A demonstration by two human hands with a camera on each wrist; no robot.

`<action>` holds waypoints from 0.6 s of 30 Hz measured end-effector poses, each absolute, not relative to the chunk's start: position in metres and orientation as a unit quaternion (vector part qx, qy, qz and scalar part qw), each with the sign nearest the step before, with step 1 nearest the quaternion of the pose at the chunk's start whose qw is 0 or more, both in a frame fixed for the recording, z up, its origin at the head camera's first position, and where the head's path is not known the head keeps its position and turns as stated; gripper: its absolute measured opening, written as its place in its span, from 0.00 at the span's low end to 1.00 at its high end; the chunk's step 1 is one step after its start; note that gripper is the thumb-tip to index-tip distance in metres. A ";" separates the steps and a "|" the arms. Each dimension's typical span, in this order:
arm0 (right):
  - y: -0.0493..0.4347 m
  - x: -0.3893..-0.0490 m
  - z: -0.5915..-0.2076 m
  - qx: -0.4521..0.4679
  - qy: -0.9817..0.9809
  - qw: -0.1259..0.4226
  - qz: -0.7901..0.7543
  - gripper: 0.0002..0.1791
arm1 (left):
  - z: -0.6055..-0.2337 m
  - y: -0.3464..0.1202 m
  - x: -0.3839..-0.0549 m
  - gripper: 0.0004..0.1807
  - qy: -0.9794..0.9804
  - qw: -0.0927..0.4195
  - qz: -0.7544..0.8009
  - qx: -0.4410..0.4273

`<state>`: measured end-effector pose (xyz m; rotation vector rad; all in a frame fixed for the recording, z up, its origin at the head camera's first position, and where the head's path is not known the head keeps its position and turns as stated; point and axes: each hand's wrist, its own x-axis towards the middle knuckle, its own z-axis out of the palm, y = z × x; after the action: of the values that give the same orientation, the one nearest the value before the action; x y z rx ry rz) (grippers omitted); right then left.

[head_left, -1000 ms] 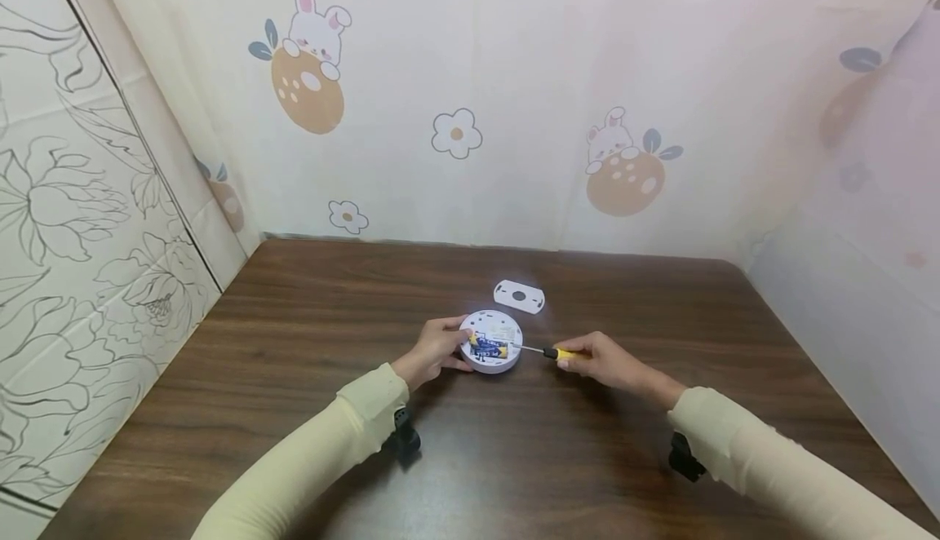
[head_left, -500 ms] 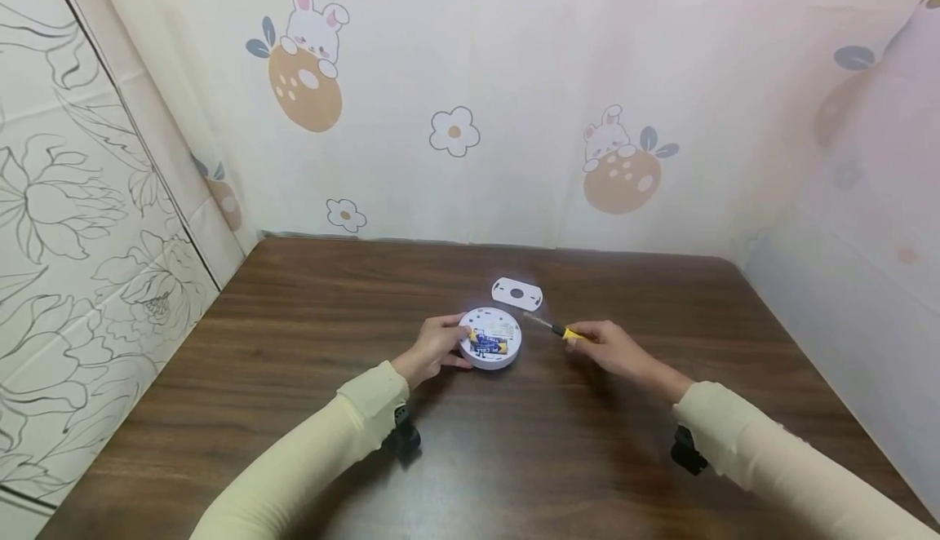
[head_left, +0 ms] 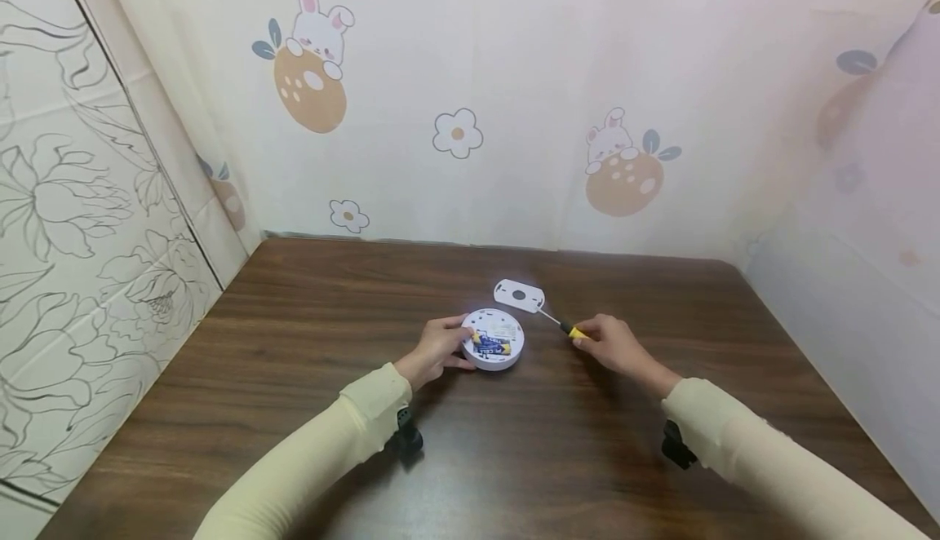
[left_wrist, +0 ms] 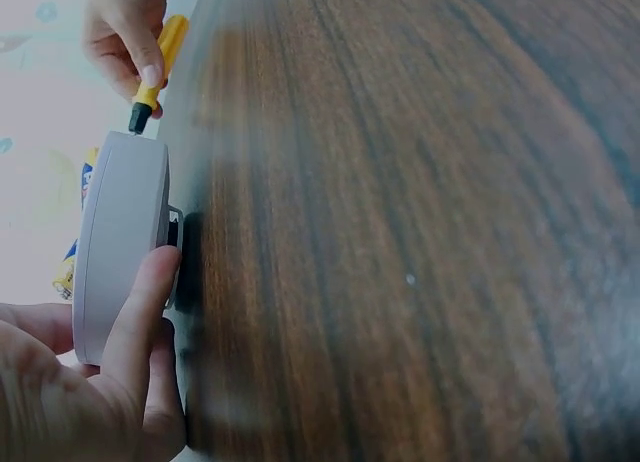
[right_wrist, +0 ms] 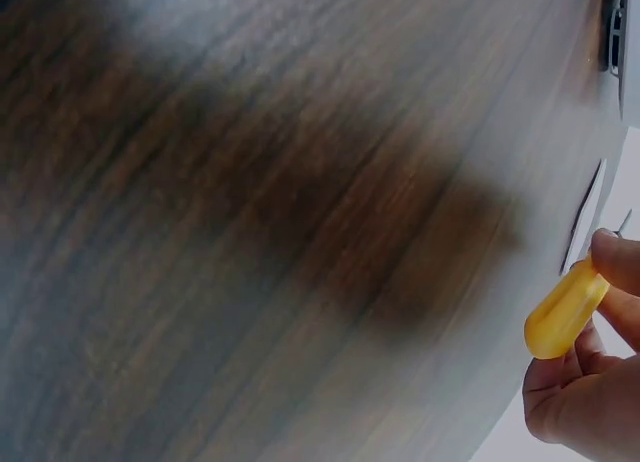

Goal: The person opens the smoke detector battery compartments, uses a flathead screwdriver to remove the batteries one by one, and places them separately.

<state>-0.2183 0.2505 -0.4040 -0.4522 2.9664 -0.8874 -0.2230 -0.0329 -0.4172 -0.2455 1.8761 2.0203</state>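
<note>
My left hand (head_left: 435, 348) grips the left side of a round white device (head_left: 507, 320), which looks like a smoke detector with its back up. Blue-and-yellow batteries (head_left: 490, 345) lie in its compartment. In the left wrist view, thumb and fingers clasp the rim of the device (left_wrist: 125, 242). With my right hand (head_left: 613, 346) I pinch the yellow handle of a screwdriver (head_left: 578, 334). Its shaft slants to the upper left, and the tip is by the lower right corner of a white mounting plate (head_left: 508, 294); whether they touch, I cannot tell.
The wooden table (head_left: 330, 303) carries the device and the plate, which lies just behind the device. A patterned curtain (head_left: 455, 59) stands along the table's back edge. Dark wrist cameras hang under both sleeves.
The screwdriver's tip has moved away from the device's battery area, up to the mounting plate's corner, as my right hand shifted slightly back. My left hand keeps its hold on the device.
</note>
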 end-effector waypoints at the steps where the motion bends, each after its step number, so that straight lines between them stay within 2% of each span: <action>1: 0.251 -0.219 -0.405 -0.143 0.949 0.009 -0.282 0.13 | -0.417 -0.033 -0.223 0.23 0.666 0.186 0.717 -0.089; 18: 0.256 -0.223 -0.416 -0.141 0.957 -0.001 -0.255 0.12 | -0.418 -0.033 -0.223 0.23 0.664 0.186 0.718 -0.091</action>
<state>-0.2231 0.2556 -0.4156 -0.4434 3.0079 -0.8024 -0.2225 -0.0328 -0.4183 -0.2552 1.8713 2.0221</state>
